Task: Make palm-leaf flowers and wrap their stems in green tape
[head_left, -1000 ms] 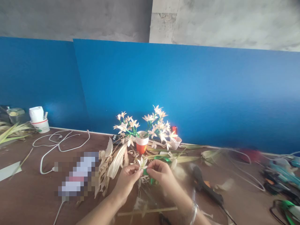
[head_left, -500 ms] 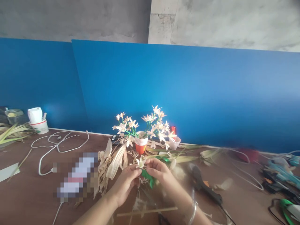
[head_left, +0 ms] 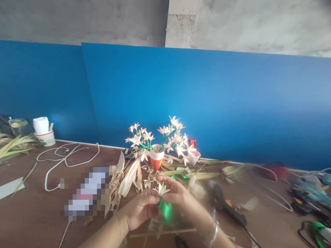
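Observation:
A small cream flower [head_left: 161,189] with pointed petals, apparently of dried husk, sits between my hands above the table. My left hand [head_left: 143,205] is closed, thumb and fingers pinching it near its base. From the other side my right hand [head_left: 178,196] grips the base with its thumb, the index finger arched above the petals. Below the flower hangs a strip of bright green tape [head_left: 165,210], smeared by motion. Just beyond, an orange-and-white paper cup stack [head_left: 156,160] holds green-stemmed cream flowers [head_left: 177,137]. Dried husks [head_left: 129,179] lie left of the cup.
A black glue gun [head_left: 227,203] with its cord lies right of my hands. To the left are a pixelated device [head_left: 86,193] and a white cable [head_left: 51,168]. A blue partition [head_left: 193,103] stands behind the table. Tangled items [head_left: 310,193] fill the far right.
The flower has dropped slightly, moved right and tilted, so its petals show more openly. My right index finger has lifted off the petals. The green tape beneath has swung and blurred.

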Action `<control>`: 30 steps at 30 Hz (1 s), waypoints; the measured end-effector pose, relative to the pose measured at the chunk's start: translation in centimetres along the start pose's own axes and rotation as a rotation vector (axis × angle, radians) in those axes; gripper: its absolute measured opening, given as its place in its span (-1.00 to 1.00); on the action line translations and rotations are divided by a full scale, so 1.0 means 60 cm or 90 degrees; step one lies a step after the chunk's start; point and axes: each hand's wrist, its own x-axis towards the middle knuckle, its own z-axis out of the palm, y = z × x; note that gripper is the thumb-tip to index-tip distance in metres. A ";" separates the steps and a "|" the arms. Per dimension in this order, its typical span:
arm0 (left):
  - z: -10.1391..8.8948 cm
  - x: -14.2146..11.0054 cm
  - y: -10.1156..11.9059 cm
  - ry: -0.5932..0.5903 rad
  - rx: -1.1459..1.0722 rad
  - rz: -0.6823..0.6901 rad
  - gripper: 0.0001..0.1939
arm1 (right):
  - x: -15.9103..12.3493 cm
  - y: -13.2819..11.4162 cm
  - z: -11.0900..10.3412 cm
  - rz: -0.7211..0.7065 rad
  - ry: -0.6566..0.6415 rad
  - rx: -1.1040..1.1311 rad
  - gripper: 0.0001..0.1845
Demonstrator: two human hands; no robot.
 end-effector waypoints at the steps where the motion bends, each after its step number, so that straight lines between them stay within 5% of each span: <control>1: -0.001 0.000 -0.001 0.002 -0.010 -0.005 -0.91 | -0.001 -0.002 0.001 -0.013 -0.006 0.009 -0.51; 7: -0.006 0.001 -0.006 0.012 -0.016 -0.010 -0.93 | 0.001 -0.001 -0.002 -0.057 -0.002 -0.076 -0.76; 18: 0.000 0.007 -0.002 0.064 0.024 -0.008 -0.92 | 0.008 -0.001 -0.013 -0.105 0.097 -0.390 -0.94; 30: 0.018 0.012 0.007 0.199 0.211 0.108 -0.76 | 0.011 0.000 -0.016 -0.130 0.172 -0.501 -0.94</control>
